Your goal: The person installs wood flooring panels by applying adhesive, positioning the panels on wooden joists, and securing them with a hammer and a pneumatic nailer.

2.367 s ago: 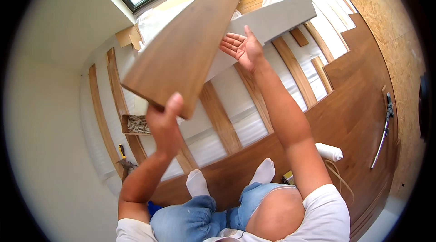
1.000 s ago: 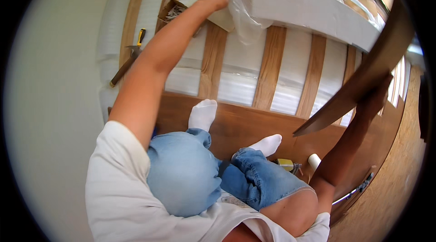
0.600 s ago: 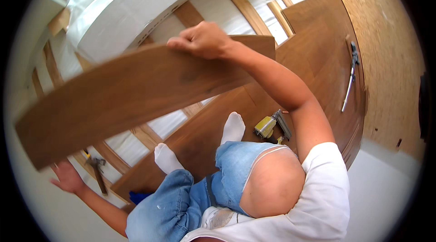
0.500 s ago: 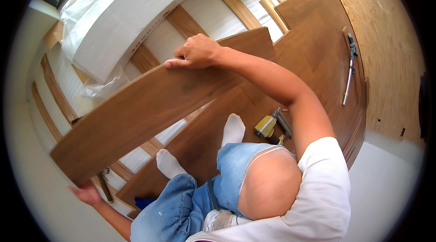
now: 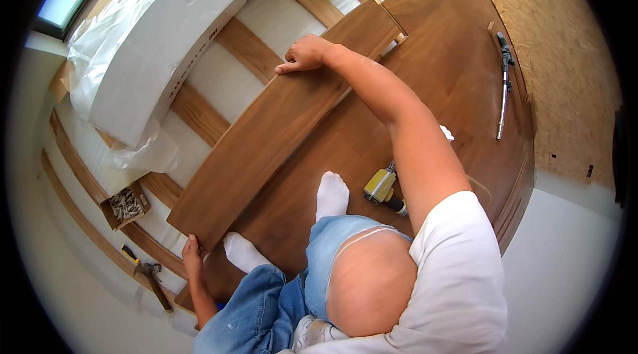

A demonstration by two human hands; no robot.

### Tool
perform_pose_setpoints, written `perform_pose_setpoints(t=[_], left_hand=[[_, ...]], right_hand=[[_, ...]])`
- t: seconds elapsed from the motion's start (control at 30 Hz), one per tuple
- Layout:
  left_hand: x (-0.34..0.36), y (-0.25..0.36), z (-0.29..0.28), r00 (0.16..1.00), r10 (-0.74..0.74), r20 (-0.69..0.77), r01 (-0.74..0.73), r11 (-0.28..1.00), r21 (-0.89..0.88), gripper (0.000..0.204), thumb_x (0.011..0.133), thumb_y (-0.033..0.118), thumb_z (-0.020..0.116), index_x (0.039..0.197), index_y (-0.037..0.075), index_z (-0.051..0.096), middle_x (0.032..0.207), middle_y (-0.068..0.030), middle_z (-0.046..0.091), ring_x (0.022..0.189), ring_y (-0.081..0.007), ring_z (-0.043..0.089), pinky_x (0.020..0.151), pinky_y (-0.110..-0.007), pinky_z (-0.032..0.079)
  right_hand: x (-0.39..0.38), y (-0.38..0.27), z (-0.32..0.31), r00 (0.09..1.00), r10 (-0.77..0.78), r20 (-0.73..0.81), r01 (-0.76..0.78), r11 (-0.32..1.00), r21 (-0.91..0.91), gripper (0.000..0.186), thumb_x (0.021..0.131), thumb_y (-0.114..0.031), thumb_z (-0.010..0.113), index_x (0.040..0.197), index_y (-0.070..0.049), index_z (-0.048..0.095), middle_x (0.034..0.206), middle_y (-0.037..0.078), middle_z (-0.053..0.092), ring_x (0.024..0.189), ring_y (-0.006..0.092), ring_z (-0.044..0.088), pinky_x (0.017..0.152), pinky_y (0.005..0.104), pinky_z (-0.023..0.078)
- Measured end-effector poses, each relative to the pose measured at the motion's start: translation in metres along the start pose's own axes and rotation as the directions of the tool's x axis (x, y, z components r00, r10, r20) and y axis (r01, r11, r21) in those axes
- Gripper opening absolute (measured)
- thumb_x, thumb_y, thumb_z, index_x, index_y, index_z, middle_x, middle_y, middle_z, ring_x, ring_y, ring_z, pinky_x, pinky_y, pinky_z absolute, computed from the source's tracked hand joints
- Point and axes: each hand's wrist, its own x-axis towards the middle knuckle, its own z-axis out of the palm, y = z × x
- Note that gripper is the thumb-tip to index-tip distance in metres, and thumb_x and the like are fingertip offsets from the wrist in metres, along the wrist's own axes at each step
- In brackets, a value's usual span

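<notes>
- Since the earlier frame, the plank has swung round until its long axis runs nearly along the edge of the laid floor.
- Right hand: fingers closed over the plank's long edge, the one away from the laid floor, past its middle.
- Left hand: fingers touch the plank's near end; I can't tell whether they pinch.
- The plank lies close alongside the laid floor, over the wooden strips; whether it's down flat is unclear.
- The white box sits beyond, farther from the laid floor.

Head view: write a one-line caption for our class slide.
A brown plank, left hand at its near end, right hand gripping its long edge, over wooden battens.
</notes>
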Motion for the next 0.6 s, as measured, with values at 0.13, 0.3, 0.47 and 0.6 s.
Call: perform_pose_setpoints(t=[0.13, 0.3, 0.47, 0.6], left_hand=[[0.013, -0.002, 0.02, 0.998, 0.051, 0.047, -0.05, 0.999, -0.011, 0.038, 0.106, 0.045, 0.057, 0.105, 0.007, 0.063, 0.081, 0.002, 0.058, 0.071, -0.0088, 0.057, 0.069, -0.026, 0.053], [0.017, -0.006, 0.043, 0.989, 0.087, 0.117, -0.094, 0.994, 0.049, 0.032, 0.107, 0.039, 0.056, 0.106, 0.007, 0.059, 0.081, -0.0006, 0.059, 0.069, -0.0108, 0.06, 0.065, -0.028, 0.055], [0.036, -0.015, 0.02, 0.988, 0.141, 0.055, -0.146, 0.985, 0.095, 0.029, 0.108, 0.035, 0.055, 0.102, 0.007, 0.057, 0.081, -0.0027, 0.061, 0.064, -0.0122, 0.061, 0.058, -0.028, 0.054], [0.043, -0.005, 0.026, 0.984, 0.156, 0.081, -0.17, 0.962, 0.212, 0.031, 0.107, 0.035, 0.056, 0.093, 0.008, 0.056, 0.079, -0.0017, 0.058, 0.063, -0.011, 0.059, 0.057, -0.028, 0.052]], right_hand=[[-0.008, 0.02, 0.001, 0.998, 0.065, -0.023, -0.064, 0.997, 0.045, 0.072, 0.094, -0.075, 0.048, 0.087, -0.01, 0.077, 0.088, 0.015, 0.073, 0.089, 0.0356, 0.068, 0.08, 0.0454, 0.053], [-0.039, 0.044, 0.043, 0.884, 0.016, -0.468, 0.049, 0.991, 0.126, 0.039, 0.093, -0.045, 0.064, 0.089, -0.008, 0.074, 0.092, 0.014, 0.072, 0.096, 0.0331, 0.066, 0.085, 0.0433, 0.054], [-0.102, -0.027, 0.05, 0.66, 0.286, -0.695, -0.129, 0.954, 0.271, 0.016, 0.091, -0.023, 0.065, 0.09, -0.007, 0.07, 0.09, 0.012, 0.07, 0.093, 0.0331, 0.065, 0.082, 0.0434, 0.054], [-0.208, -0.014, 0.092, 0.809, 0.49, -0.325, -0.552, 0.823, -0.131, 0.019, 0.089, -0.024, 0.067, 0.096, -0.006, 0.069, 0.101, 0.013, 0.071, 0.095, 0.0336, 0.068, 0.084, 0.0466, 0.052]])
